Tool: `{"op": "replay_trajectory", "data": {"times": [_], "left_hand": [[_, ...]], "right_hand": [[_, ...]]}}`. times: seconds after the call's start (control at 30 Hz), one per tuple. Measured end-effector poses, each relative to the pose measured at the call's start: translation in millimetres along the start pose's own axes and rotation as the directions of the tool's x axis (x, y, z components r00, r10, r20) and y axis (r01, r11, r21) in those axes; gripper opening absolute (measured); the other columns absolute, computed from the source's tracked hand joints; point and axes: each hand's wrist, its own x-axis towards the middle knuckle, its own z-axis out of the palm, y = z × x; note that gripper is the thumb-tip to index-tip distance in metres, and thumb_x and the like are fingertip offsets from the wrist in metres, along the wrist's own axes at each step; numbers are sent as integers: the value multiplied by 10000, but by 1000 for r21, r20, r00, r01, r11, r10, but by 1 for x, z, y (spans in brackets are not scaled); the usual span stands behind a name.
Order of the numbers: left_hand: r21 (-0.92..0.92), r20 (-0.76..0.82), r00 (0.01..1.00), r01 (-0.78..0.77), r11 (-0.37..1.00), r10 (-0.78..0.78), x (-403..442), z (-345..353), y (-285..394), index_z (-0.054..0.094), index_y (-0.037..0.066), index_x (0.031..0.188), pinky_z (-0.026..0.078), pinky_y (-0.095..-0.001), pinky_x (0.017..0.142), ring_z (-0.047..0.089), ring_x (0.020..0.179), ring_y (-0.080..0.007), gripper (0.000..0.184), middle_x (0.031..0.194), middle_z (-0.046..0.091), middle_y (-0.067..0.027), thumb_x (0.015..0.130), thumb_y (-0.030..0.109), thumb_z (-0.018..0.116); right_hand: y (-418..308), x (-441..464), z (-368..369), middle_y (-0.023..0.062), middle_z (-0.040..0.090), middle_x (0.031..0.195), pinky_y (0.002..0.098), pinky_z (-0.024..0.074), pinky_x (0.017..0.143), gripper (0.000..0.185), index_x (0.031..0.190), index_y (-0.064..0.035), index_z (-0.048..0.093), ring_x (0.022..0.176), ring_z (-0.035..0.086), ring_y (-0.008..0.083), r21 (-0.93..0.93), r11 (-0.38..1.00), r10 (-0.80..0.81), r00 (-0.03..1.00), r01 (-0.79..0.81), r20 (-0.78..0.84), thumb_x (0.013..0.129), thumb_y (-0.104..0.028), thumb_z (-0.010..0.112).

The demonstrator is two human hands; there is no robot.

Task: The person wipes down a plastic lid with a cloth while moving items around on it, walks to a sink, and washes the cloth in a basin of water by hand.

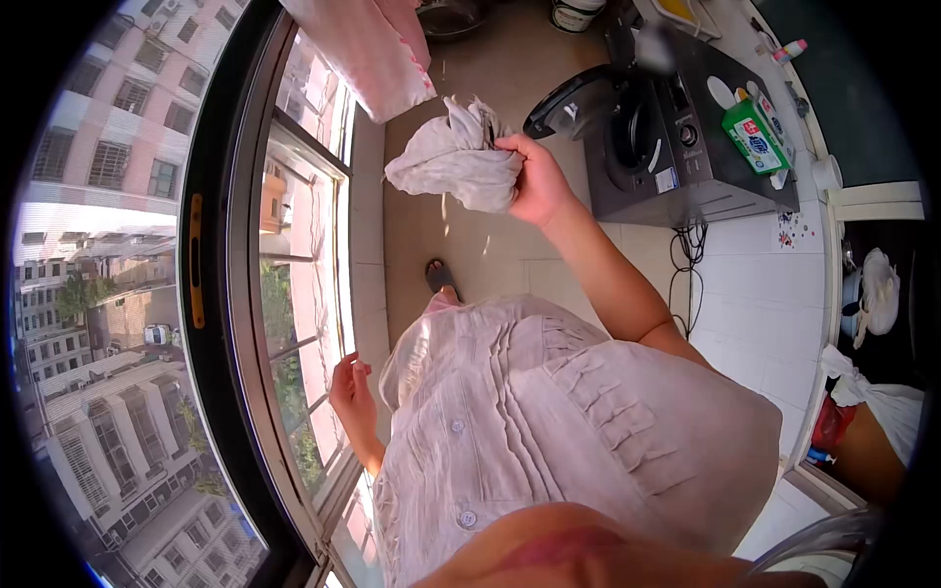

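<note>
My right hand (541, 181) is closed around a bunched pale grey cloth (456, 162), holding it up above the floor. The cloth hangs in loose folds, so its full shape is hidden. To the right of that hand stands a dark front-loading washing machine (698, 162) with its round door (578, 103) swung open. Low by the window frame, my left hand (353, 392) has its fingers loosely curled and a little apart. Nothing shows in it.
Beside me on the left runs a window (304, 260) with a dark frame. Pink fabric (368, 49) hangs ahead. A green-and-white package (757, 137) sits on the washer. Black cables (689, 260) trail beside it. A bucket (576, 14) and basin (451, 18) stand far ahead.
</note>
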Motion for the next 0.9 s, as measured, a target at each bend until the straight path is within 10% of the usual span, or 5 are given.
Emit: {"op": "replay_trajectory", "data": {"times": [0.3, 0.63, 0.73, 0.9], "left_hand": [[17, 435, 781, -505, 863, 449, 339, 139, 256, 625, -23, 913, 484, -298, 642, 607, 726, -156, 115, 781, 655, -90, 906, 73, 689], [-53, 650, 674, -420, 906, 351, 572, 321, 376, 610, -19, 1063, 512, -280, 732, 622, 840, -158, 172, 932, 651, -102, 943, 96, 652], [7, 573, 758, -386, 922, 313, 634, 360, 411, 444, 40, 1394, 492, -312, 863, 592, 1027, -200, 469, 1336, 537, -122, 965, 124, 614], [1, 239, 943, -241, 970, 234, 767, 436, 434, 402, 23, 1421, 516, -351, 879, 606, 1039, -223, 541, 1386, 482, -152, 957, 179, 633]], "right_hand": [[-141, 104, -43, 105, 616, 1284, 430, 428, 1073, 389, 1296, -16, 555, 1208, 577, 275, 122, 885, -434, 891, 449, -133, 984, -243, 509], [-367, 339, -63, 100, 630, 1219, 423, 487, 997, 350, 1239, -32, 560, 1117, 621, 264, 240, 872, -345, 884, 426, -315, 933, -198, 526], [-441, 400, -17, 100, 646, 1148, 413, 505, 972, 313, 1189, -34, 577, 1058, 641, 253, 193, 886, -374, 895, 422, -243, 918, -185, 541], [-570, 475, -29, 101, 653, 1142, 406, 495, 983, 295, 1172, -46, 585, 1061, 639, 253, 103, 852, -472, 839, 513, -270, 903, -166, 581]]}}
